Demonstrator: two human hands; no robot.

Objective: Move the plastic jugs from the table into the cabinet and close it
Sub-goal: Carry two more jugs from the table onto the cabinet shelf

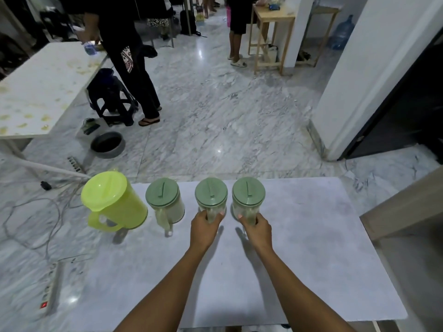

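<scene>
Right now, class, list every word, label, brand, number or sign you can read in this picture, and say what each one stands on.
None can be read.
Bright green jug and the three sage-lidded jugs: no label or print visible.
White pattern on the dark trousers of the person standing by: a design, not legible text.
Small items on the wooden table: too small and blurred to read.

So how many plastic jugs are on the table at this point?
4, in a row along the far edge: a lime jug leftmost, then three sage-lidded ones: one free, one held by the left hand, one by the right hand. None seem hidden.
</scene>
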